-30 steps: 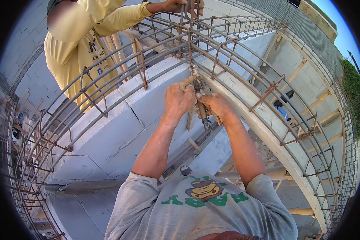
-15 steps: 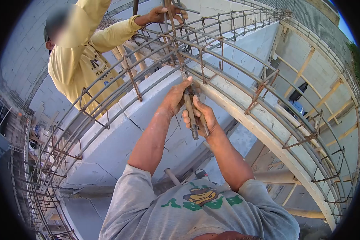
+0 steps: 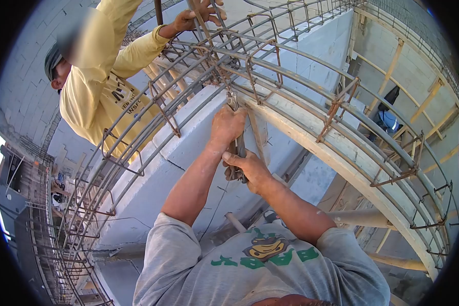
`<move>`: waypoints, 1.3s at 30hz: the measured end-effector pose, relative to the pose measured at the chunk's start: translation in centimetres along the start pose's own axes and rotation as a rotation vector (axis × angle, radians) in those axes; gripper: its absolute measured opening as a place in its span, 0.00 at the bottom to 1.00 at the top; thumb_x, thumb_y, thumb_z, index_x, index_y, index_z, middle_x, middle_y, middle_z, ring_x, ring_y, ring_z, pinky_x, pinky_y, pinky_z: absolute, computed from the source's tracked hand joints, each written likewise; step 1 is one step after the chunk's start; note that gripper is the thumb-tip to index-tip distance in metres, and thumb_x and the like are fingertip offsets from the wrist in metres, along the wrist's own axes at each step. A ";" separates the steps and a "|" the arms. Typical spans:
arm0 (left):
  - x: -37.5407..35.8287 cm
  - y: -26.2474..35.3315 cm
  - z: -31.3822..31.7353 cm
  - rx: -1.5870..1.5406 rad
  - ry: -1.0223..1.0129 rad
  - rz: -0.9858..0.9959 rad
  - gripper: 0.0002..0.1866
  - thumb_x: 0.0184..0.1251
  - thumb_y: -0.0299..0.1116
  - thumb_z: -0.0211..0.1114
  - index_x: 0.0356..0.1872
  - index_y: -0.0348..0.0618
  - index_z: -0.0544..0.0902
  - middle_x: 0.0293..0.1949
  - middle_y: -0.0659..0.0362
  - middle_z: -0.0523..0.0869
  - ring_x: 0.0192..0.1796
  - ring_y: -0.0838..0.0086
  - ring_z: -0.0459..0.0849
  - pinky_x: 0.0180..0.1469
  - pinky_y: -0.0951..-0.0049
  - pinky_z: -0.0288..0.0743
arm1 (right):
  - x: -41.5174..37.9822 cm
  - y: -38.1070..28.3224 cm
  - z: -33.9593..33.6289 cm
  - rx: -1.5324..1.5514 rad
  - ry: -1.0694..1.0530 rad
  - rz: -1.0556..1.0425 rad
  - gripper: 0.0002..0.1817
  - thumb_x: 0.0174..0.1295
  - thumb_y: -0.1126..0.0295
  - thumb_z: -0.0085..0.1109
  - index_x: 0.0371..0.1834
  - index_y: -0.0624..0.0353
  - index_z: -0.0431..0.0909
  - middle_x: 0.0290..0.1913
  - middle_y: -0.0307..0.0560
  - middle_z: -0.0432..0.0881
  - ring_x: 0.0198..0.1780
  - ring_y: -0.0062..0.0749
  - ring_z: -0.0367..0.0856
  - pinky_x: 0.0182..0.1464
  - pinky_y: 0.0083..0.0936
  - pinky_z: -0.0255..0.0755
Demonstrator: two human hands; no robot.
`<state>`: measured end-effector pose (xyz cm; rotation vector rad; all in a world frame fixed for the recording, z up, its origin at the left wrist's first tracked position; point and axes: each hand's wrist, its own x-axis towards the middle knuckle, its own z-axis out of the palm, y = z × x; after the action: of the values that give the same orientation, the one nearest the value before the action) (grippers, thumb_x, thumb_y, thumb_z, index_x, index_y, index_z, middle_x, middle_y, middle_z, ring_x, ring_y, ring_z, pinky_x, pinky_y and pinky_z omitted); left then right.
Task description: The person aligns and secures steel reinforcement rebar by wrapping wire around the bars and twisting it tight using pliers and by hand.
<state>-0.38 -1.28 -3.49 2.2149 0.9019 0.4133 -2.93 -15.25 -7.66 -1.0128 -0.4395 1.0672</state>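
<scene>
Nearest, at six o'clock, is the wearer's grey shirt (image 3: 270, 273), its forearms reaching up toward twelve. The right hand (image 3: 252, 172) is curled around the lower handles of long metal pincers (image 3: 240, 144), thumb laid across them, which probably gives leverage. The left hand (image 3: 227, 125) is closed in a fist higher up, just below the pincers' head, likely to steady and aim it. The tool stands nearly upright in the middle, its head by the cage bars just short of twelve; whether it bites on wire I cannot tell.

Beyond the hands, a pale block wall (image 3: 183, 145) runs off toward eight o'clock, and a curved, light-coloured wall edge (image 3: 336, 155) sweeps round to four. The rebar cage (image 3: 290, 94) lies along their tops, seemingly to follow the bend.

Farther, at ten to eleven, a co-worker in a yellow shirt (image 3: 86, 104) reaches over, a hand (image 3: 185, 21) at the upright bars. At two o'clock, timber braces (image 3: 391, 71) stand against a block wall, with a blue item (image 3: 389, 121) below.
</scene>
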 end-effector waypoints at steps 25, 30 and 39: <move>-2.6 1.1 -4.5 -0.274 -0.283 -0.037 0.47 0.64 0.74 0.49 0.45 0.25 0.78 0.34 0.44 0.84 0.38 0.61 0.87 0.41 0.59 0.81 | -1.2 0.5 0.8 0.889 -0.442 0.153 0.19 0.71 0.53 0.54 0.46 0.59 0.78 0.31 0.40 0.79 0.33 0.31 0.80 0.33 0.29 0.76; -1.7 -0.5 -2.3 -0.975 -0.477 -0.161 0.32 0.68 0.58 0.59 0.46 0.31 0.77 0.26 0.56 0.81 0.28 0.67 0.84 0.29 0.67 0.80 | 0.4 2.4 -0.3 0.775 -0.578 0.129 0.23 0.69 0.47 0.54 0.47 0.59 0.77 0.34 0.41 0.81 0.34 0.34 0.82 0.36 0.34 0.79; -2.2 -0.3 -0.3 0.426 0.109 0.114 0.40 0.68 0.66 0.52 0.40 0.26 0.78 0.35 0.32 0.84 0.42 0.43 0.86 0.45 0.51 0.79 | -0.4 0.7 0.6 0.243 -0.034 0.180 0.16 0.68 0.60 0.58 0.48 0.62 0.76 0.33 0.44 0.81 0.32 0.34 0.83 0.35 0.31 0.80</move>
<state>-2.23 -2.54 -3.58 2.6638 0.9964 0.4288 -3.91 -15.24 -7.95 -0.8293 -0.2412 1.2676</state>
